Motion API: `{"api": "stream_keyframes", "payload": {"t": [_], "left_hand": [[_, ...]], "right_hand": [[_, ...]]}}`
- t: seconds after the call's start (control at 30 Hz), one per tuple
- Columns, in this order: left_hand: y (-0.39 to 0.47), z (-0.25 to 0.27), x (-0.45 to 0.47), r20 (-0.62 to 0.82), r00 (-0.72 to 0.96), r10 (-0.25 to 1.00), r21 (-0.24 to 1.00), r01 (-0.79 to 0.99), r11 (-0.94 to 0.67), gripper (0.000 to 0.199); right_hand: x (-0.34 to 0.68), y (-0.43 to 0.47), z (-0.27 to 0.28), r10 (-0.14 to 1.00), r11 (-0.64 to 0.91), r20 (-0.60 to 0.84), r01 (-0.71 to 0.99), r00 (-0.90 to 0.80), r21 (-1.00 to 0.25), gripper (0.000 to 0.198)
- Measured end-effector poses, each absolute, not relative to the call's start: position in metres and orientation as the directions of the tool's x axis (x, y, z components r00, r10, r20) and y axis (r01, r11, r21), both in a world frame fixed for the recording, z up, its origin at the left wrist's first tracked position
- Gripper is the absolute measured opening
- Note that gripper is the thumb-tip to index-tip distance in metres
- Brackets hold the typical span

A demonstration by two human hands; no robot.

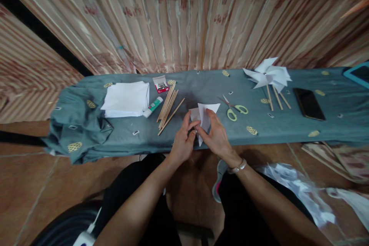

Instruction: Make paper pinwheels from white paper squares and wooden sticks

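Observation:
Near the front edge of the cloth-covered table, a white paper pinwheel blade piece (205,120) is held between my two hands, its cut points bent upward. My left hand (184,138) grips its left side, fingers curled toward the middle. From the right, my right hand (213,132) pinches the paper with thumb and fingers. The fingertips of both hands nearly meet at its centre; whether a small pin is there I cannot tell. Scissors (235,108) with light green handles lie just right of the paper. Several wooden sticks (168,107) lie to its left.
On the left are a stack of white paper (126,99), a glue stick (153,107) and an open red box of pins (160,85). Finished pinwheels (269,75) on sticks, a black phone (309,103) and a blue-framed device (359,75) lie right. A bag of paper scraps (296,188) sits on the floor.

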State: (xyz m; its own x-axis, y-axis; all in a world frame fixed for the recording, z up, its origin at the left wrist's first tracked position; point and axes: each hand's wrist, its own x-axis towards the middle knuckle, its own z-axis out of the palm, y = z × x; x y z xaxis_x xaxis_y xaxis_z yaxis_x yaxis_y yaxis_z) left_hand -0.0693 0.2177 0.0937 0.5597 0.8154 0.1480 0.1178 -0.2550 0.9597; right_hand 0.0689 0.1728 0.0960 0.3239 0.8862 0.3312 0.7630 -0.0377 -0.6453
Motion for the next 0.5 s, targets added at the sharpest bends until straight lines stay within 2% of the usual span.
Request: {"api": "stream_keyframes", "payload": {"t": [0.07,0.13,0.27,0.37,0.5], "left_hand": [[0.218,0.094,-0.069,0.189,0.577,0.794,0.932,0.149,-0.33,0.068],[0.22,0.093,-0.069,0.267,0.598,0.756,0.856,0.212,-0.471,0.071],[0.221,0.092,-0.07,0.375,0.683,0.627,0.546,0.383,-0.745,0.07],[0.219,0.095,-0.07,0.395,0.714,0.577,0.372,0.45,-0.812,0.06],[0.222,0.102,-0.07,0.458,0.668,0.587,0.331,0.485,-0.809,0.04]], "right_hand": [[0.071,0.172,0.099,0.879,-0.037,0.334,0.746,0.342,-0.665,0.059],[0.075,0.169,0.102,0.872,-0.046,0.322,0.716,0.368,-0.696,0.054],[0.088,0.162,0.112,0.844,-0.085,0.284,0.637,0.454,-0.766,0.045],[0.094,0.155,0.116,0.837,-0.065,0.254,0.549,0.484,-0.833,0.045],[0.102,0.15,0.11,0.833,-0.001,0.258,0.468,0.49,-0.884,0.047]]}}
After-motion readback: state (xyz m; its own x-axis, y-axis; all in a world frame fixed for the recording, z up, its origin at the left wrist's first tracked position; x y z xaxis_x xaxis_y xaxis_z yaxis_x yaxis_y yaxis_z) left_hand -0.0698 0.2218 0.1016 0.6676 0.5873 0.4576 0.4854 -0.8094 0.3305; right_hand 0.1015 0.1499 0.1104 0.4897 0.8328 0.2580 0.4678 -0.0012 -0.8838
